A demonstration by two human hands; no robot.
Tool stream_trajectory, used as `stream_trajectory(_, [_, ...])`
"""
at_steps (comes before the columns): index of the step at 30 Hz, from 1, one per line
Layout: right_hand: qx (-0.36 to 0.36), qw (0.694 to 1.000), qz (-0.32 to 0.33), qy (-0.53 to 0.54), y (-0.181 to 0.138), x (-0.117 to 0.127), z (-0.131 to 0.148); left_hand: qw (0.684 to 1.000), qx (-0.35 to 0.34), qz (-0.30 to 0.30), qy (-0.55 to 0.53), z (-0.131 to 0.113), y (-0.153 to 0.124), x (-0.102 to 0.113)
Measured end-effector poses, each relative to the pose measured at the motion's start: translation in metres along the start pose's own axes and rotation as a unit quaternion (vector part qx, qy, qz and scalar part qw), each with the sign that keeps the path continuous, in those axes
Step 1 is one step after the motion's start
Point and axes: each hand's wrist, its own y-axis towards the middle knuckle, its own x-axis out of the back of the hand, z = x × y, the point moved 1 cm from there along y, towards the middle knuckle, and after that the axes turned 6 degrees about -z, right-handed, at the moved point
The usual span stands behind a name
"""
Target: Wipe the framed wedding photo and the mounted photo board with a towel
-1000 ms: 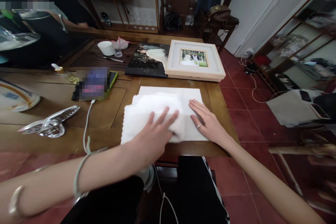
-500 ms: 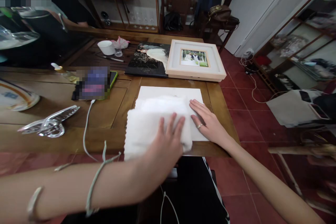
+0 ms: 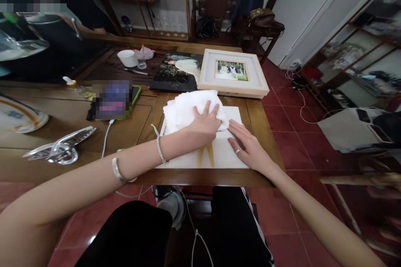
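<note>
Under left hand (image 3: 205, 126) — fluffy cloth (image 3: 184, 108)

The left hand (image 3: 205, 126) lies spread on white cloth (image 3: 184, 110).

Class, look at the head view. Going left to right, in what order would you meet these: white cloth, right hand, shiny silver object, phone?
Shiny silver object → phone → white cloth → right hand.

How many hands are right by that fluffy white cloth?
2. The left hand is on top of the white cloth, and the right hand rests on the white board beside it. Both show clearly.
</note>
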Motion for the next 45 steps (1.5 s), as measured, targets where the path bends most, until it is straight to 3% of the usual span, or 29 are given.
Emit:
stream_trajectory(2, [0.0,1.0,0.005,0.0,0.0,0.0,0.0,0.999,-0.008,-0.031,0.013,-0.008,-0.004,-0.002])
stream_trajectory(5, [0.004,1.0,0.015,-0.003,0.001,0.0,0.0,0.996,-0.047,-0.074,0.034,-0.031,-0.032,-0.009])
stream_trajectory(9, [-0.005,1.0,0.017,-0.004,0.001,0.0,-0.002,0.995,-0.086,-0.052,0.017,-0.066,-0.079,-0.017])
stream_trajectory(12, [0.0,1.0,0.016,0.004,0.0,0.0,-0.003,0.993,-0.1,-0.057,0.001,-0.077,-0.096,-0.019])
stream_trajectory(16, [0.0,1.0,0.011,0.002,0.0,-0.001,-0.003,0.993,-0.105,-0.046,-0.005,-0.06,-0.08,-0.011])
stream_trajectory(21, [-0.031,0.999,-0.01,0.034,0.001,0.003,-0.001,0.999,-0.026,-0.038,-0.011,-0.023,-0.018,0.0])
stream_trajectory(24, [-0.094,0.99,-0.06,0.086,-0.001,0.009,-0.001,0.999,-0.011,-0.035,-0.034,-0.019,0.006,-0.005])
stream_trajectory(26, [-0.113,0.981,-0.088,0.131,-0.002,0.011,-0.002,0.996,-0.033,-0.077,-0.037,-0.027,0.009,-0.009])
stream_trajectory(29, [-0.12,0.971,-0.11,0.178,-0.003,0.012,-0.005,0.989,-0.074,-0.127,-0.015,-0.049,0.001,-0.012])
stream_trajectory(33, [-0.113,0.968,-0.126,0.186,-0.004,0.011,-0.007,0.989,-0.11,-0.095,0.016,-0.082,-0.026,-0.008])
stream_trajectory(38, [-0.058,0.984,-0.1,0.138,-0.004,0.012,-0.002,0.981,-0.156,-0.116,0.023,-0.109,-0.078,-0.01])
stream_trajectory(41, [-0.045,0.991,-0.061,0.112,-0.003,0.011,0.002,0.982,-0.159,-0.102,0.028,-0.107,-0.095,-0.01])
stream_trajectory(45, [-0.037,0.996,-0.039,0.066,-0.001,0.007,0.002,0.991,-0.128,-0.023,0.02,-0.078,-0.087,0.0])
